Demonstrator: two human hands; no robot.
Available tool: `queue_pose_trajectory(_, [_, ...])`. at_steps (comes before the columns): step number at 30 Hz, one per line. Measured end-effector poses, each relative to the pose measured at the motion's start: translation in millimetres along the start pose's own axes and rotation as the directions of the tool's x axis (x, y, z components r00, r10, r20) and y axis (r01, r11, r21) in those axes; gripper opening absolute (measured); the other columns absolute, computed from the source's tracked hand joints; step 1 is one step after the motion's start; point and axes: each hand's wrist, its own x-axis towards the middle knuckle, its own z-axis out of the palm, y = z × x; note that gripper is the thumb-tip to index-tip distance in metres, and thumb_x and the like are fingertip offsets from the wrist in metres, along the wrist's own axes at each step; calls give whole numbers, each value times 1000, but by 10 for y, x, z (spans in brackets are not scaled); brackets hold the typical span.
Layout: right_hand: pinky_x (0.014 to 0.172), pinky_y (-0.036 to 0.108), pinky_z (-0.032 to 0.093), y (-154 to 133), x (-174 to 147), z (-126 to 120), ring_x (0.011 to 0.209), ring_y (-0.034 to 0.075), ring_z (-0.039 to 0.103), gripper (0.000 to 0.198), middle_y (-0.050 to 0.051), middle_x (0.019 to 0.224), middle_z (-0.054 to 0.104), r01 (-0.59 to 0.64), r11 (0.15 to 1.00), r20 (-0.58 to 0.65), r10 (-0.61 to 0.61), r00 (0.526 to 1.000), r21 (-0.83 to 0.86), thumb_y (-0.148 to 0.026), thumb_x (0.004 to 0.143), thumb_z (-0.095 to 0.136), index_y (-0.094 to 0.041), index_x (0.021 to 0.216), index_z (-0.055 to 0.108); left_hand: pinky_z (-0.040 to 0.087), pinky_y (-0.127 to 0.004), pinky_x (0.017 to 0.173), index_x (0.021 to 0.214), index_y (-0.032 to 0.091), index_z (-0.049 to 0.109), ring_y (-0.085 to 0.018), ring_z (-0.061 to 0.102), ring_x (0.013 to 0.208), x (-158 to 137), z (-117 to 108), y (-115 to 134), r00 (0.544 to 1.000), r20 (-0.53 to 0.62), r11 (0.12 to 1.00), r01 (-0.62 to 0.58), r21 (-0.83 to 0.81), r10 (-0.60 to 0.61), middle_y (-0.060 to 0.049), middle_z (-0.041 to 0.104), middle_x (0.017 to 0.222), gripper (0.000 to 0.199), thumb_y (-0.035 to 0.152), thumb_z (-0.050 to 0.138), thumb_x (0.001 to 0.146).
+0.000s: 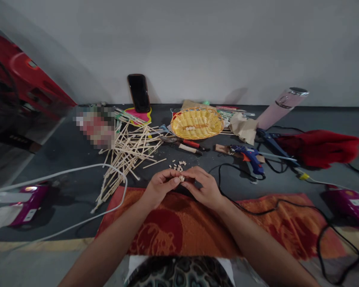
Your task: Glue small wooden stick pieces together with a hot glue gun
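My left hand (pixel 161 186) and my right hand (pixel 204 187) meet over the near edge of the table. Between their fingertips they pinch a small cluster of cut stick pieces (pixel 182 179). Just beyond the fingers lie several loose short stick pieces (pixel 179 164) on the dark tabletop. Farther back, pliers (pixel 184 146) with one red and one pale handle rest in front of a yellow woven basket (pixel 197 122), which has a few small pieces inside. A blue glue gun (pixel 251 157) lies to the right of my right hand.
Long thin wooden sticks (pixel 128 151) are heaped at the left. A phone (pixel 138 92) leans on the wall. An orange towel (pixel 191 227) covers the near edge. Black cable (pixel 279 201) and white cable (pixel 86 167) cross the table. A pink flask (pixel 283 107) and red cloth (pixel 320 147) are at right.
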Motion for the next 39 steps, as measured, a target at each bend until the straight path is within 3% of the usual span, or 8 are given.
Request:
queue_pose_trajectory(5, [80,32,53,-7,-3,-4,90,17,61,29,7,97,66,1,1000,2,-1,1000,10,-19,84,63,-22,113,61,39,-23,68,87,15,71,-10,52,70,-9,-2,2,1000,14,1000,8,2,-8,-2,64,79,21,32,71,75])
queue_pose_trajectory(17, [77,30,55,5,14,21,84,16,64,17,5,90,68,18,1000,-52,-19,998,-25,-18,88,58,-24,101,68,34,-23,60,90,14,72,-9,44,62,-13,4,16,1000,6,999,28,40,-28,-2,61,71,30,38,71,73])
queue_pose_trajectory(39, [79,30,55,-7,19,-13,87,16,65,25,6,93,70,3,1000,23,-3,1000,5,-16,91,53,-24,112,64,39,-23,61,81,15,69,-10,50,63,3,5,-22,997,-9,997,75,4,-75,-4,64,73,26,40,70,75])
